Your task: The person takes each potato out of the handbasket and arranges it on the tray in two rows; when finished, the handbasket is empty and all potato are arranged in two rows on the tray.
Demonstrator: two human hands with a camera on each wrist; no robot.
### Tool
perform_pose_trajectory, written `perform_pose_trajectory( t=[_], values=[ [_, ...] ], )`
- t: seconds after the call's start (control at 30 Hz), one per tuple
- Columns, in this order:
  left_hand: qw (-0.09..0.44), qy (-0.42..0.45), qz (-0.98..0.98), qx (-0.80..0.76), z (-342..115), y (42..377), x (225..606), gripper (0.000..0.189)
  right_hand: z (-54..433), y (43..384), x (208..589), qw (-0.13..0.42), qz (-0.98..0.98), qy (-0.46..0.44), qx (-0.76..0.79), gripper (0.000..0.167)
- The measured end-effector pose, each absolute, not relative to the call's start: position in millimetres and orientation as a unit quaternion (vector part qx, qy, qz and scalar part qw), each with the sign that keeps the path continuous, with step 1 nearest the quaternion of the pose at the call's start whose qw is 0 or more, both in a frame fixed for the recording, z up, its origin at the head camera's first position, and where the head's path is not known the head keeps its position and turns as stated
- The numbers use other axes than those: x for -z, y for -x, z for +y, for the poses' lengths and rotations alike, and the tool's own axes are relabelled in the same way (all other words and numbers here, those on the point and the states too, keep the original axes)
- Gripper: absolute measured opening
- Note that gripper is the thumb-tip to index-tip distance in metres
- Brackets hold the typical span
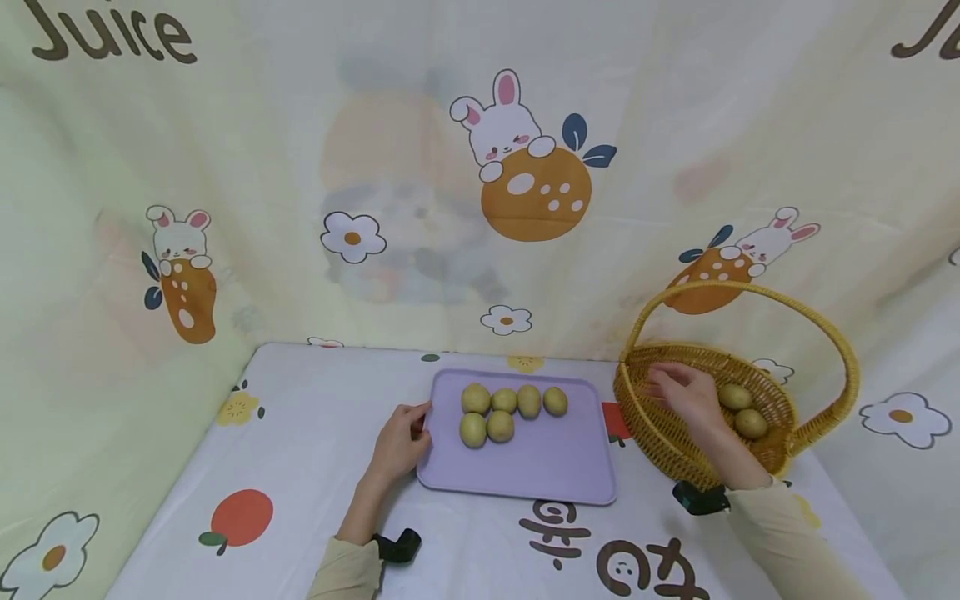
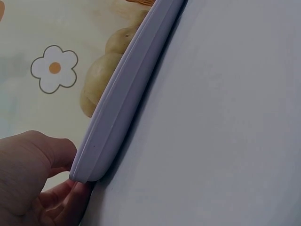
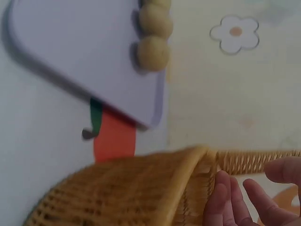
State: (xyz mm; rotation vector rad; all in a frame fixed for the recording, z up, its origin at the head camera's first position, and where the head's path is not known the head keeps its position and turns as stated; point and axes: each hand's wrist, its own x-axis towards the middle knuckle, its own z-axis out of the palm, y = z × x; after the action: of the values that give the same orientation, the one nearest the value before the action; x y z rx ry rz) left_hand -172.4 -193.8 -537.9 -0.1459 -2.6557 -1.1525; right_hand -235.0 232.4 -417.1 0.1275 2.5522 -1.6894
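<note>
I had the left hand (image 1: pixel 402 437) pinching the tray (image 1: pixel 555 467) (six potatoes (image 1: pixel 476 398) aboard) — right hand (image 1: pixel 688 398) over the basket (image 1: pixel 642 431), fingers (image 3: pixel 217 200) loosely parted, empty.

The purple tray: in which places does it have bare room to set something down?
Free on the tray: the near strip, between the front row of potatoes and the near rim, and the right side, between the potatoes and the right rim. Crowded: the far half, mostly left, where six potatoes sit close in two rows.
</note>
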Motion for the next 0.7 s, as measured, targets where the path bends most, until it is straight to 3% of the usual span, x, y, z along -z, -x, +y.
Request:
perform_pose_trajectory(
  t=[0.4, 0.7],
  values=[
    [0.135, 0.054, -0.908, 0.392, -194.7, 171.9, 541.0, 0.050, 281.9, 241.7, 442.1, 0.061, 0.822, -0.099, 0.558, 0.056],
    [0.133, 0.054, -0.909, 0.392, -195.0, 172.3, 540.3, 0.050, 311.9, 241.8, 456.6, 0.033, 0.820, -0.155, 0.550, 0.051]
  ],
)
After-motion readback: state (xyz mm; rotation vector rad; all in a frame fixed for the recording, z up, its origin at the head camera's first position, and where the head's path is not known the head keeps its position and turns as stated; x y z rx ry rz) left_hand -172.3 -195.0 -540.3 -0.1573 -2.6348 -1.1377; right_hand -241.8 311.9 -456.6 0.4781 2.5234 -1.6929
